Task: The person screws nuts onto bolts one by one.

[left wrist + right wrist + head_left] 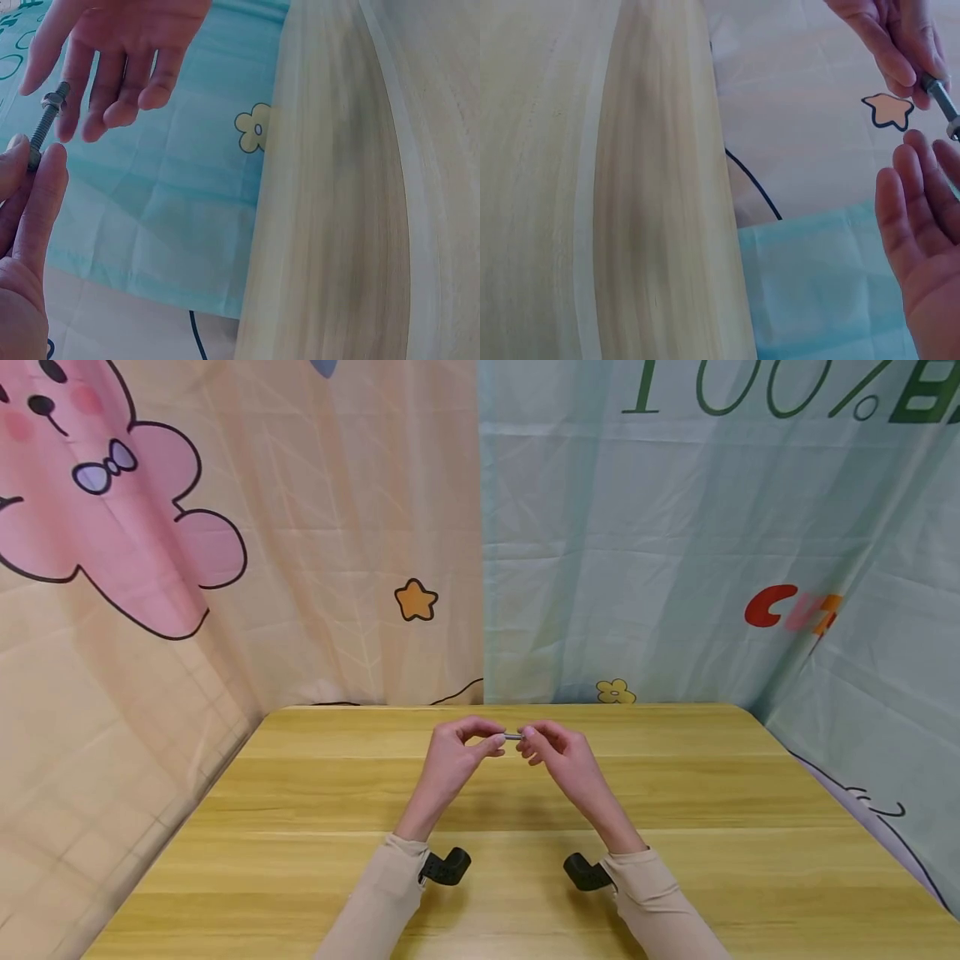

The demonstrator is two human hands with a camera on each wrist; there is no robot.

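Pinching a bolt point(46, 124) by one end, the left hand point(459, 745) has its thumb and fingers close around it, so that end is partly hidden. The bolt is up in the air over the wooden table point(300, 793), between the two hands. A nut point(52, 100) sits around the bolt, near the end away from the left hand.

The right hand point(558, 750) is at the nut's end. Its fingers are mostly straight and spread a little, and its thumb stands off to the other side of the bolt. There is a gap there, so it does not have a real hold on the bolt or the nut. I cannot tell if a fingertip touches the metal.

My guess is that the step now is turning the nut along the bolt, but I cannot tell which way. The next move seems to call for the left hand to hold the bolt very still, while the right thumb and pointing finger close on the nut's sides for a small twist. Its threads look easy to slip on, so a gentle pinch should do.
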